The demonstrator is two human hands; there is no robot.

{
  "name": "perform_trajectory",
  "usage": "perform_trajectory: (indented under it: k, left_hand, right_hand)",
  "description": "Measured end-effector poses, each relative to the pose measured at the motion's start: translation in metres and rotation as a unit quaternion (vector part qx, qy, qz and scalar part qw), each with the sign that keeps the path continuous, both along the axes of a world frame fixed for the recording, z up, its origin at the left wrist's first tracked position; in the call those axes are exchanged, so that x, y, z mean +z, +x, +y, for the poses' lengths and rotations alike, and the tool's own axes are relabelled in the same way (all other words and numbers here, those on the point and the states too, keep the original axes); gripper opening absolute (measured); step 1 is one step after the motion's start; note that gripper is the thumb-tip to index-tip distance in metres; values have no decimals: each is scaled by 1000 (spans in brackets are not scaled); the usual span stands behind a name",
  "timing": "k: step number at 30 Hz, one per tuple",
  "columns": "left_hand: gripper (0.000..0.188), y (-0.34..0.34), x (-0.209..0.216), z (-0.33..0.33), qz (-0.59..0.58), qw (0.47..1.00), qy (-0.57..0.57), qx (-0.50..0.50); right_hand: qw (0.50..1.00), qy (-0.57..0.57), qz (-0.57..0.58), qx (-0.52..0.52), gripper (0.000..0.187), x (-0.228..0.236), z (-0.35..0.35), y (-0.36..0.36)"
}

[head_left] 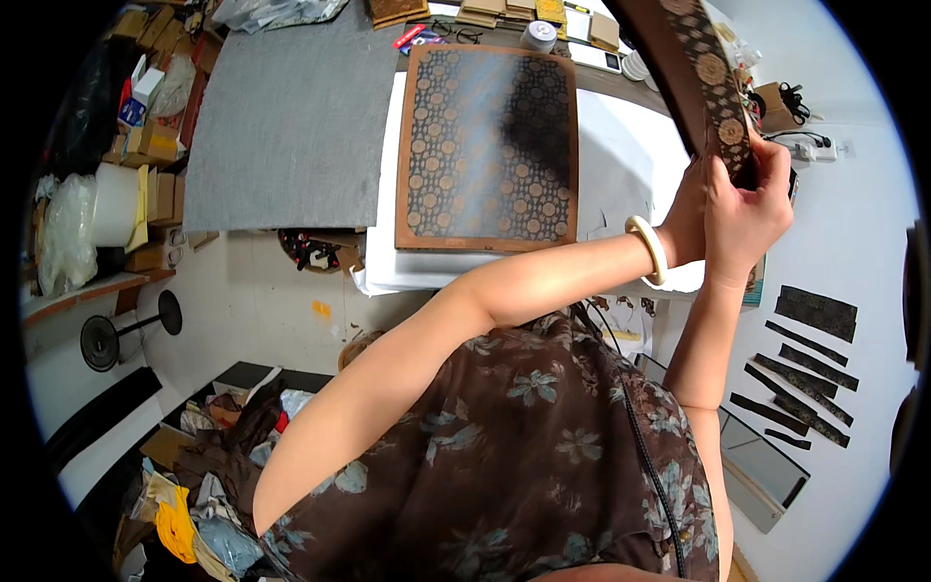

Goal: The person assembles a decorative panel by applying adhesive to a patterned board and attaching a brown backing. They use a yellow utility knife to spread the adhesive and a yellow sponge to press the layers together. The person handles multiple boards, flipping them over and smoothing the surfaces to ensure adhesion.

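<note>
At the upper right, my left hand (687,209) and my right hand (747,209) are close together at the lower end of a long patterned strip (711,70). The strip is dark with tan rosettes and has a plain brown side. It rises from my hands past the top edge, so its far end is out of view. My right hand's fingers pinch its end; the fingers of my left hand are partly hidden behind my right. A pale bangle (648,250) circles my left wrist. To the left lies a brown-bordered panel (490,145) with a similar rosette pattern, partly in shadow.
White sheets (621,184) lie under the panel, beside a grey mat (291,126). Eyeglasses (456,33), a round white-lidded container (538,37) and small boards line the table's back. Dark strips (815,315) hang on the right wall. Cluttered shelves stand left.
</note>
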State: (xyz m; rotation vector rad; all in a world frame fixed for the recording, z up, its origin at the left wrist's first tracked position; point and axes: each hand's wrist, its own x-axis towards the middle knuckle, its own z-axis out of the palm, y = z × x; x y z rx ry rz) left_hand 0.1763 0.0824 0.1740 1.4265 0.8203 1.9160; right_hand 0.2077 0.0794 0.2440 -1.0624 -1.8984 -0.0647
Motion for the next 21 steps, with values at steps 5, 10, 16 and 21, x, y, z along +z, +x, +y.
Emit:
perform_trajectory:
  k: [5, 10, 16, 21]
  left_hand:
    - [55, -31, 12, -31, -193, 981, -14, -29]
    - [47, -103, -26, -15, -341, 917, -152, -142]
    - [5, -232, -101, 1, -478, 814, -251, -215]
    - [38, -311, -139, -22, -435, 794, -278, -322]
  right_hand:
    - [991, -113, -14, 65, 29, 14, -20, -33]
    - [970, -185, 130, 85, 41, -8, 66, 43]
    - [777, -600, 179, -61, 73, -131, 124, 97]
    - [714, -637, 291, -3, 64, -197, 78, 53]
